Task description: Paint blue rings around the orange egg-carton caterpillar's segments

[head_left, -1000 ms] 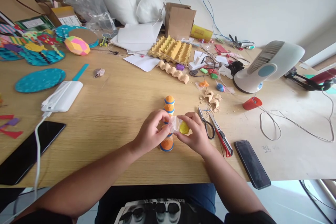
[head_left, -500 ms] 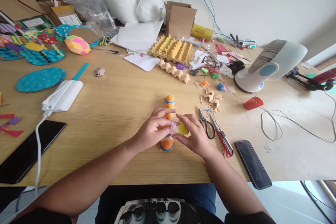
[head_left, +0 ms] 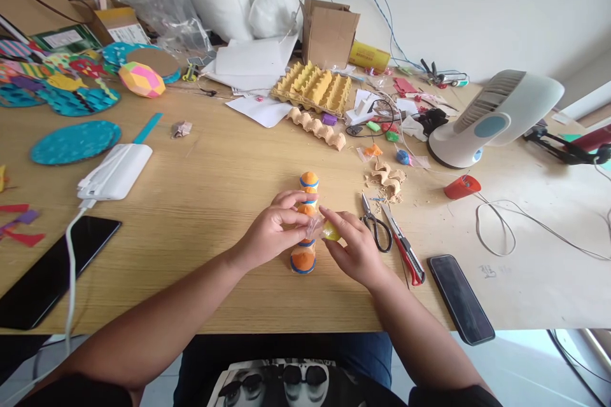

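Between my hands is a small clear plastic wrapper (head_left: 314,227) with a yellow lump (head_left: 330,231) at its right end. My left hand (head_left: 270,229) pinches the clear end between thumb and fingers. The yellow end is held in the fingers of my right hand (head_left: 354,245). Under my hands lies a strip of orange bumps edged in blue (head_left: 303,261), pointing away from me on the table. My fingers hide part of its middle.
Black-handled scissors (head_left: 377,226) and a red cutter (head_left: 405,251) lie right of my right hand, with a phone (head_left: 461,299) beyond. Farther back are egg-carton pieces (head_left: 316,128), a yellow egg tray (head_left: 312,90) and a white fan (head_left: 491,117). A power bank (head_left: 116,172) is at left.
The yellow lump shows less between my right fingers and sits slightly farther left. My left fingers have shifted a little, and more of the strip's far end shows.
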The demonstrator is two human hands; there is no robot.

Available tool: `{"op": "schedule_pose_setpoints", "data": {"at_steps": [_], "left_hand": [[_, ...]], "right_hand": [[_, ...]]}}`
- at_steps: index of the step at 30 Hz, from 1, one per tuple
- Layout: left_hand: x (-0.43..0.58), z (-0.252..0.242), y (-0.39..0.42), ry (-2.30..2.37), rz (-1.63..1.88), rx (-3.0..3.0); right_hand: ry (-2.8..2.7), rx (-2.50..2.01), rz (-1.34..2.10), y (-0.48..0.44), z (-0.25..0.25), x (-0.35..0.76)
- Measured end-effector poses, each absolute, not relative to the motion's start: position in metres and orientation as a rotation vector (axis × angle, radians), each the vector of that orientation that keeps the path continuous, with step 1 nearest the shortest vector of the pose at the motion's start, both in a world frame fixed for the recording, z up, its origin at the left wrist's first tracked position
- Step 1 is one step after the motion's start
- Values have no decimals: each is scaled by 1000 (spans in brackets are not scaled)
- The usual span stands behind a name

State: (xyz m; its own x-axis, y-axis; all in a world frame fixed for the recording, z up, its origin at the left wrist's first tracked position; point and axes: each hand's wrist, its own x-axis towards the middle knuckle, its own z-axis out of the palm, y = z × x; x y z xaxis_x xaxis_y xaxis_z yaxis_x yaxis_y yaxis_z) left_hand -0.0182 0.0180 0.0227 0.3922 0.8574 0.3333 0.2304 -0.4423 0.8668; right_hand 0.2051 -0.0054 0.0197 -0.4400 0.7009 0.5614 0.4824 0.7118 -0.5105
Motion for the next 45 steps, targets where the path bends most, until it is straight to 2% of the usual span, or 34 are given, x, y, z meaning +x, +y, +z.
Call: {"op": "schedule_pose_setpoints", "data": {"at_steps": [5,11,23,35,45], "left_hand": [[-20,18,20,967,1116,2071],[-18,20,19,977,1217,2243],[-15,20,16,979,1141,2207],[-10,23,10,991,1285,2252],[-12,27,11,1010,1318,2307]], "right_hand": [[-2085,-995,311,-6,16,205],[-2072,-858,244,-2,11,205],[-2053,-806,238,-2,12,207],[-2072,-827,160,-3,10,206],[-2075,-852,414,-12,31,201]]}}
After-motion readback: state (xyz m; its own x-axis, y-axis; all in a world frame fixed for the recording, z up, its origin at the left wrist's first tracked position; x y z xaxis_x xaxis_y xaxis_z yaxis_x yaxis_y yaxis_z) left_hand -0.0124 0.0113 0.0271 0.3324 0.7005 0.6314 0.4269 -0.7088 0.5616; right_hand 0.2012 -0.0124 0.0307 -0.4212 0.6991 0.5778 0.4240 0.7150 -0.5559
